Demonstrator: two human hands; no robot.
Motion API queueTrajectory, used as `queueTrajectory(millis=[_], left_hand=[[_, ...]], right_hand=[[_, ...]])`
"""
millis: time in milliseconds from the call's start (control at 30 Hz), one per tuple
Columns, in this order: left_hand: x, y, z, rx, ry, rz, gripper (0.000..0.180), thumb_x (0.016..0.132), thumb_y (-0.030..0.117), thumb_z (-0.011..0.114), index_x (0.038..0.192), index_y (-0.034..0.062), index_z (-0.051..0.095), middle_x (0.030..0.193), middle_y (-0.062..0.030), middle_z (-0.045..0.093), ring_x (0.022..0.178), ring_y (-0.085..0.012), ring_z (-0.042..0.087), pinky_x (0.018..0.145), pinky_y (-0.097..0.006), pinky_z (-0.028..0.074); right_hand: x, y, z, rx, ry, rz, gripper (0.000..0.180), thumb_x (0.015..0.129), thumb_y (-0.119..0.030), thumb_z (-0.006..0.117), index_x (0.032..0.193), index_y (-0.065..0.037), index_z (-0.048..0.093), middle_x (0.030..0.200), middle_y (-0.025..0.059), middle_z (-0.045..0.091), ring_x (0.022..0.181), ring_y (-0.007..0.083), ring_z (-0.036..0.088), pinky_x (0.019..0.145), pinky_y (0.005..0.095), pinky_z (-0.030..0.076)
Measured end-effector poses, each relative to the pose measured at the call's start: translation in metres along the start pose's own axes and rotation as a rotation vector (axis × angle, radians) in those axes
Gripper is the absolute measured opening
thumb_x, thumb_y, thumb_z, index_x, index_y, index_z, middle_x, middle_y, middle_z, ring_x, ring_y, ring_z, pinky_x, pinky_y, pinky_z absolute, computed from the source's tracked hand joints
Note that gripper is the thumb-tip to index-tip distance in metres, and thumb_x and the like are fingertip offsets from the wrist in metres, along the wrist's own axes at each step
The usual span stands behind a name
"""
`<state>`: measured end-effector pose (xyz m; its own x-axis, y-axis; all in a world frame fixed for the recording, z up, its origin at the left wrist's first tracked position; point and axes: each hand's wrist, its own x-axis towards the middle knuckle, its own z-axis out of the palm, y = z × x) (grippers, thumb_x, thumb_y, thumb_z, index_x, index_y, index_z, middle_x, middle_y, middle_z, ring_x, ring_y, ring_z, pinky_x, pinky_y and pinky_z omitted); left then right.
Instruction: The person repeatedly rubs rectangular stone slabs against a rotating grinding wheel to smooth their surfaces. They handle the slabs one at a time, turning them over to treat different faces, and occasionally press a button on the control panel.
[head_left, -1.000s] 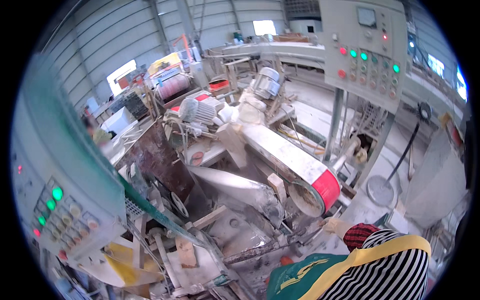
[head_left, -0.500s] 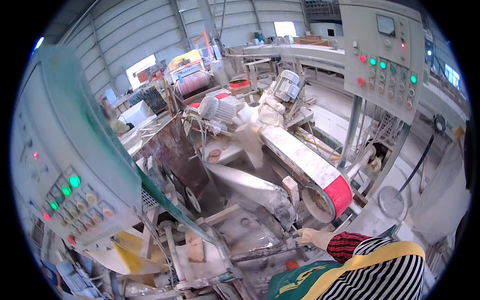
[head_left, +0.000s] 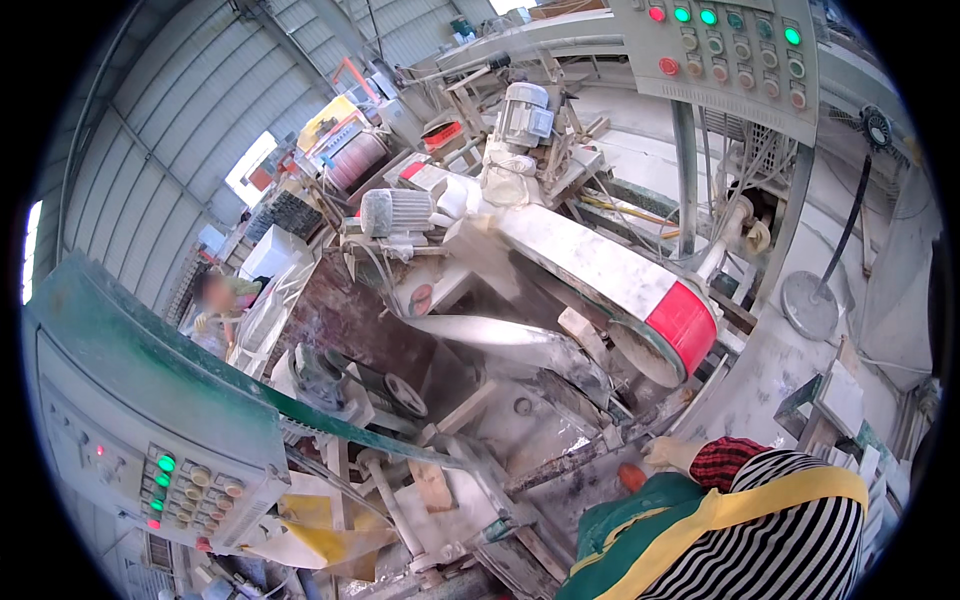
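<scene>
My right hand (head_left: 672, 453) reaches in from the lower right, with a red and black checked cuff (head_left: 725, 462) at the wrist. Its fingers are small and partly hidden, so I cannot tell whether they hold anything. Just to its left lies a small orange-red object (head_left: 632, 476) of unclear kind. Beyond the hand stands a dusty machine with a long white belt guard (head_left: 600, 262) ending in red. A curved white panel (head_left: 510, 342) slants beside it. Below my arm hangs my green apron (head_left: 640, 520) with a yellow strap. My left hand is out of view.
A control box (head_left: 715, 50) with lit buttons stands at the upper right, another (head_left: 150, 440) at the left. Motors (head_left: 395, 212) sit on the machine. A round-based stand (head_left: 810, 305) is on the right. Another person (head_left: 225, 300) is at the far left.
My view has tilted and shifted, so the machine and control boxes sit differently in it. My right hand has moved from near the curved panel's end to beside the orange-red object.
</scene>
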<state>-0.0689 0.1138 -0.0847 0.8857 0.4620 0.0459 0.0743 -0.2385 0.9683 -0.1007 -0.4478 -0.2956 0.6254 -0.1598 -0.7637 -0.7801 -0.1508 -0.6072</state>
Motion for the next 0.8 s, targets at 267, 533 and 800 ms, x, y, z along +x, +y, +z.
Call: queueTrajectory(millis=[267, 533, 800], left_hand=[[-0.018, 0.09, 0.128, -0.13, -0.217, -0.06, 0.105, 0.073, 0.047, 0.086, 0.154, 0.0068, 0.033, 0.149, -0.0283, 0.046, 0.137, -0.0425, 0.047, 0.112, -0.055, 0.041], [-0.046, 0.143, 0.278, 0.194, -0.515, 0.782, 0.066, 0.079, 0.011, 0.076, 0.139, -0.0041, 0.052, 0.138, -0.0272, 0.056, 0.13, -0.0433, 0.053, 0.112, -0.045, 0.04], [0.013, 0.122, 0.203, 0.572, -0.825, 0.864, 0.053, 0.077, 0.009, 0.078, 0.127, 0.0011, 0.062, 0.128, -0.0231, 0.062, 0.125, -0.0416, 0.056, 0.112, -0.049, 0.039]], right_hand=[[0.03, -0.141, 0.089, 0.718, -0.812, -0.371, 0.051, 0.101, -0.033, 0.062, 0.143, -0.009, 0.049, 0.091, 0.0167, 0.069, 0.068, 0.0195, 0.063, 0.055, 0.03, 0.049], [-0.115, -0.262, 0.103, 0.509, -0.104, -0.69, 0.054, 0.093, 0.001, 0.059, 0.145, -0.008, 0.05, 0.123, 0.0062, 0.066, 0.108, 0.0148, 0.061, 0.092, 0.0326, 0.053], [-0.099, -0.184, -0.063, 0.943, 0.547, -0.833, 0.047, 0.086, 0.006, 0.062, 0.132, -0.003, 0.06, 0.11, 0.0072, 0.072, 0.092, 0.0161, 0.068, 0.08, 0.0305, 0.056]])
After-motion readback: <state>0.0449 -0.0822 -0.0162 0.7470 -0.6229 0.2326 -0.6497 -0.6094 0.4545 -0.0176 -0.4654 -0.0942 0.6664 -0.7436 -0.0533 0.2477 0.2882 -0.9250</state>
